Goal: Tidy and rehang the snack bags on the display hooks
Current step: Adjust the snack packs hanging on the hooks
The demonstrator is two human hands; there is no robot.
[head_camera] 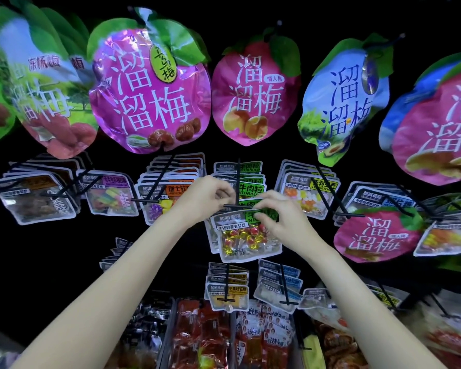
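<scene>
A small clear snack bag point(244, 239) with a green label and red and yellow wrapped sweets hangs at the front end of a black display hook point(237, 206) in the middle row. My right hand point(280, 217) pinches the bag's top right edge. My left hand point(205, 197) has curled fingers at the hook's tip, by the bag's top left; what it grips is hidden. More green-label bags point(250, 187) hang behind on the same hook.
Large plum-shaped bags hang in the top row, a purple bag point(149, 99) and a pink bag point(253, 99) among them. Neighbouring hooks hold orange-label bags point(168, 198) at left and bags point(308, 193) at right. A pink plum bag point(375, 235) sits lower right. Bins of red packets point(202, 334) lie below.
</scene>
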